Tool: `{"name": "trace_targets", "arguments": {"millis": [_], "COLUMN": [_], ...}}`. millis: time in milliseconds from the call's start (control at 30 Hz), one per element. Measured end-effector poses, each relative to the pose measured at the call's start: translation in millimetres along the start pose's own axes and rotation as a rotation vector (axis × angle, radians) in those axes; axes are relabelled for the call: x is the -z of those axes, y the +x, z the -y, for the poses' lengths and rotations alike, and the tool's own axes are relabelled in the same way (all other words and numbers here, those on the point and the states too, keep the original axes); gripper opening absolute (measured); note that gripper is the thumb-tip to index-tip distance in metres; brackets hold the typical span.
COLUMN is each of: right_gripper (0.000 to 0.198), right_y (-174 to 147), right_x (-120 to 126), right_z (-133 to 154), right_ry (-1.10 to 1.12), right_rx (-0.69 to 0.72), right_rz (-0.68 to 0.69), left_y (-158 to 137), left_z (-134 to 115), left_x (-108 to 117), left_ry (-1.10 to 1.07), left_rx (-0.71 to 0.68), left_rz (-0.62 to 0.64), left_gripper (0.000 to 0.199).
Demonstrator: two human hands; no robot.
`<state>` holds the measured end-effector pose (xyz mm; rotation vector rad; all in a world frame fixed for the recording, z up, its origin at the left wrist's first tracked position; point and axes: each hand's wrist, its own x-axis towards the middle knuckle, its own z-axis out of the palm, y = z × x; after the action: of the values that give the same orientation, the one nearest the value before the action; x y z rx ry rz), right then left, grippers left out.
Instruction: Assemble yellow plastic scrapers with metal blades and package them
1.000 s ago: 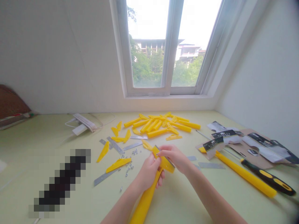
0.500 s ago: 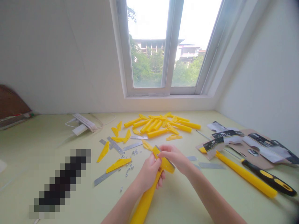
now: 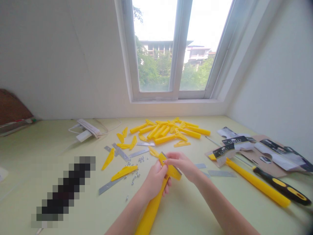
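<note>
Near the front middle, my left hand (image 3: 154, 182) is wrapped round the neck of a yellow scraper (image 3: 149, 215), whose long handle slants down to the bottom edge. My right hand (image 3: 181, 165) is closed at the scraper's head, thumb and fingers pressed by a small screw (image 3: 163, 161). A metal blade edge shows along the head's far side. Just left lie loose nuts and screws (image 3: 135, 178), a yellow blade cover plate (image 3: 124, 173) and a bare metal blade (image 3: 110, 185). My right fingertips hide part of the head.
Several yellow scraper handles (image 3: 166, 130) are heaped below the window. On the right are a yellow tube handle (image 3: 259, 184), a black-and-yellow screwdriver (image 3: 281, 186) and packaging (image 3: 241, 143). A power strip (image 3: 88, 128) lies back left. A pixelated dark object (image 3: 66, 189) is front left.
The scraper's head has shifted slightly left, with both hands staying on it. Everything else on the table looks unmoved.
</note>
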<state>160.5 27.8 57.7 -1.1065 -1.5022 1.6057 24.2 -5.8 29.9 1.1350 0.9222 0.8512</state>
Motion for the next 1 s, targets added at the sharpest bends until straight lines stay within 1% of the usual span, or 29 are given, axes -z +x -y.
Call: {"name": "trace_targets", "arguments": {"millis": [67, 133, 167, 200, 267, 333, 400, 433, 467, 600, 667, 800, 867, 1000], "right_gripper": [0.029, 0.037, 0.037, 0.034, 0.023, 0.015, 0.012, 0.013, 0.014, 0.015, 0.013, 0.012, 0.011, 0.014], "right_y": [1, 3, 3, 3, 2, 0, -3, -4, -4, -2, 3, 14, 19, 28], "right_x": [6, 14, 17, 21, 24, 22, 14, 8, 3, -14, -16, -10, -8, -11], "right_z": [1, 0, -1, -2, -5, -7, -9, -10, -11, -16, -19, -26, -29, -32], "right_ry": [-0.001, -0.042, -0.113, -0.22, -0.488, -0.694, -0.772, -0.786, -0.796, -0.9, -0.981, -1.127, -1.17, -1.194], "right_rx": [0.014, 0.027, 0.038, 0.057, 0.132, 0.226, 0.29, 0.311, 0.327, 0.405, 0.422, 0.431, 0.439, 0.445], "right_rz": [-0.024, -0.092, -0.127, -0.155, -0.177, -0.114, 0.024, 0.077, 0.095, -0.028, -0.089, -0.299, -0.322, -0.315], "left_y": [0, 1, 1, 1, -1, -1, -1, 0, 1, 7, 10, 13, 14, 15], "left_z": [-6, -14, -19, -24, -33, -39, -40, -40, -38, -29, -25, -20, -18, -17], "left_x": [3, 11, 16, 21, 32, 40, 44, 44, 43, 40, 40, 40, 39, 38], "left_ry": [-0.038, -0.086, -0.125, -0.162, -0.233, -0.278, -0.293, -0.293, -0.291, -0.278, -0.271, -0.254, -0.239, -0.223], "left_rx": [-0.002, -0.017, -0.037, -0.066, -0.103, -0.131, -0.143, -0.141, -0.132, -0.099, -0.093, -0.075, -0.07, -0.058], "left_rz": [-0.01, -0.038, -0.062, -0.116, -0.259, -0.334, -0.371, -0.375, -0.371, -0.325, -0.304, -0.283, -0.273, -0.261], "left_gripper": [0.033, 0.029, 0.025, 0.023, 0.023, 0.024, 0.024, 0.024, 0.023, 0.021, 0.021, 0.02, 0.02, 0.02]}}
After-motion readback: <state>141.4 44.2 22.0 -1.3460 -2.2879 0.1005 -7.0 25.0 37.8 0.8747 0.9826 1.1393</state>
